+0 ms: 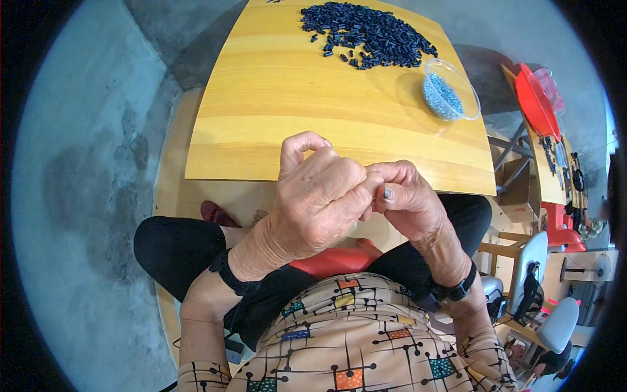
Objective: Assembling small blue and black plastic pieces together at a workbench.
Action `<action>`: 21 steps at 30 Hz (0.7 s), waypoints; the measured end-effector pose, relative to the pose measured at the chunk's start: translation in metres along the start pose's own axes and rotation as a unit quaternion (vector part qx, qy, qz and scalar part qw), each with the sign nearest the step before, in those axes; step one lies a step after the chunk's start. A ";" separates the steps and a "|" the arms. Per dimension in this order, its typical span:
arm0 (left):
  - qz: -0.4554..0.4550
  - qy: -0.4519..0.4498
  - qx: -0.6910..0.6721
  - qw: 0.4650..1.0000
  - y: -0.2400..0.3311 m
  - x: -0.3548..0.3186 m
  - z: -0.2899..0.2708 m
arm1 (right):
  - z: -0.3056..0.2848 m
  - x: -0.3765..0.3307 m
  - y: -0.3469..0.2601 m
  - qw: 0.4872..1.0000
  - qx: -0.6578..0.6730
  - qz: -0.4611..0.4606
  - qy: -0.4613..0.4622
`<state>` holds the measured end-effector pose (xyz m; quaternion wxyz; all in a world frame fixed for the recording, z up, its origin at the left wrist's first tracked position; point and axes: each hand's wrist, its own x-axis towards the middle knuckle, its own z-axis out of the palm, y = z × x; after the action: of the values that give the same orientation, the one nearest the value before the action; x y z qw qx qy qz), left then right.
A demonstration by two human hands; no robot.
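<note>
Both hands meet in front of me, just past the near edge of the yellow wooden table [313,117]. My left hand [320,196] is closed, its back turned up and its fingers curled in toward the other hand. Against it, my right hand [411,199] pinches with thumb and index finger. Whatever lies between the fingertips is hidden. At the far side of the table spreads a pile of small dark cylindrical parts [372,32]. Right of the pile, a see-through round tub [471,98] holds many tiny silvery pieces [442,95], too small to name.
Beyond the table's right side stands another table [552,186] with a red basin [537,101]. Chairs with pale seats [532,261] are at the right. A grey wall [78,163] rises on the left. Something red [336,261] lies between my legs.
</note>
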<state>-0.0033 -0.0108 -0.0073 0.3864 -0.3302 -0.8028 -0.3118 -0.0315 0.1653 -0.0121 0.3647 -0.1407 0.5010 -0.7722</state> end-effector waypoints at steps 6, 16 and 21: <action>-0.003 0.022 0.021 1.000 0.002 0.003 0.003 | 0.005 -0.005 -0.007 1.000 -0.007 -0.014 0.024; -0.034 -0.026 -0.025 0.999 0.013 0.006 0.005 | 0.014 -0.021 -0.004 0.996 -0.018 -0.073 0.057; -0.011 -0.031 -0.040 0.999 0.018 0.011 0.008 | 0.013 -0.029 -0.003 0.996 0.042 -0.070 0.031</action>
<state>0.0027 0.0088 0.0022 0.3438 -0.3459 -0.8050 -0.3378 -0.0045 0.1774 0.0005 0.2991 -0.1358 0.4679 -0.8205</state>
